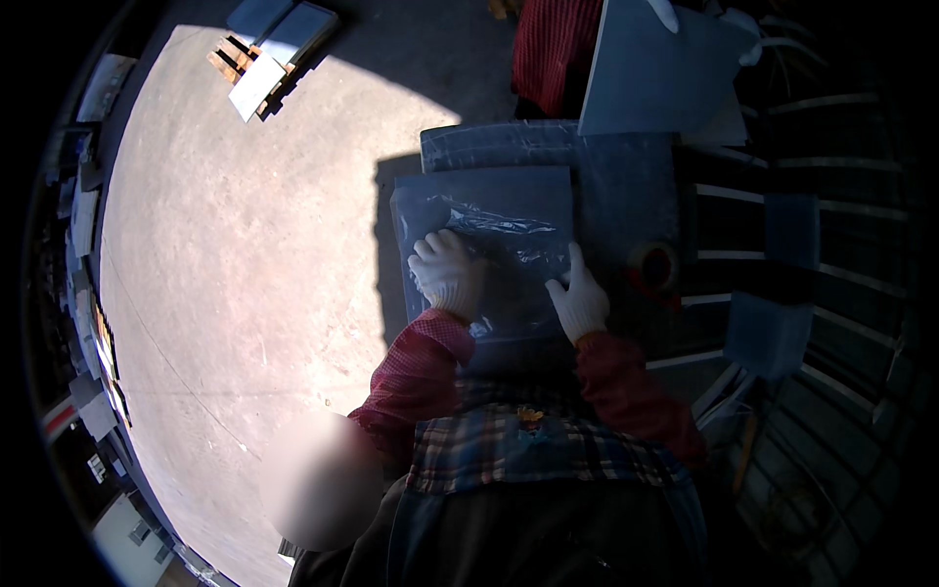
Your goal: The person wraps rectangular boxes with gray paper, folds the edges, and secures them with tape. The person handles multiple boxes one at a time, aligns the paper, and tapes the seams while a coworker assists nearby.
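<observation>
A flat dark square package (489, 196) with a shiny clear plastic film over it lies in front of me on a dark worktable (636, 186). My left hand (450, 269), in a white knit glove, rests on the film at the package's left side, fingers laid out and slightly apart. At the right edge is my right hand (582, 298), also gloved, with the index finger stretched along the edge and the thumb apart. Creases in the film catch the light above and between the hands. Whatever is inside the package is too dark to make out.
A roll of tape (653, 266) lies right of the package. Across the table a person in a red knit sleeve (553, 49) is beside a pale panel (646, 73). Slatted metal racking (831, 205) with bluish blocks (770, 335) stands right. Panels on a pallet (259, 83) lie far left.
</observation>
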Demonstrator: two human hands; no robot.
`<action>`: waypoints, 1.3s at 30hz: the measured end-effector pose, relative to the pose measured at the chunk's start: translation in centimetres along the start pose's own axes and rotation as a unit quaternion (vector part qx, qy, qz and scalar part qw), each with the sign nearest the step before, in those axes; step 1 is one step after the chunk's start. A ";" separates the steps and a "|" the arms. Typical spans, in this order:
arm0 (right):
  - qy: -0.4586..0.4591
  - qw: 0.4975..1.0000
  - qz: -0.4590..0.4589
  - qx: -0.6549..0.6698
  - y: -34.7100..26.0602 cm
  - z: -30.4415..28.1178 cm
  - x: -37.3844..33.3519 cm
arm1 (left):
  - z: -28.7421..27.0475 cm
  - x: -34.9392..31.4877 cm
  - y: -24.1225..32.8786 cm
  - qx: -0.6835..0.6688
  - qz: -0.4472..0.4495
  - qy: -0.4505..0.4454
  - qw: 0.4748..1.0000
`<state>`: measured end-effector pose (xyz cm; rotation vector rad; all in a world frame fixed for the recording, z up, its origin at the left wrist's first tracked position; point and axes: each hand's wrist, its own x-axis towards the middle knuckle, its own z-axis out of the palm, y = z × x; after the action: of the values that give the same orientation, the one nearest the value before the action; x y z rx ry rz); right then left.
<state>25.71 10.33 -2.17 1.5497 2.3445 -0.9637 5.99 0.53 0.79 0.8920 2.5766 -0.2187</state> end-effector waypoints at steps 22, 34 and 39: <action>0.012 0.867 -0.461 0.188 -9.0 2.0 -2.7 | 5.7 0.5 2.2 -0.060 0.016 0.101 0.993; 0.091 0.891 -0.419 -0.148 -5.0 3.5 10.5 | 6.6 0.4 1.8 -0.097 0.011 0.150 0.984; 0.105 0.909 -0.343 -0.214 -4.9 3.3 10.7 | 6.2 0.3 1.2 -0.098 -0.009 0.139 0.985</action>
<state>16.05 15.30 -7.73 0.6884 3.0596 -0.3148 8.55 -0.11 -4.99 0.8795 2.7989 0.1658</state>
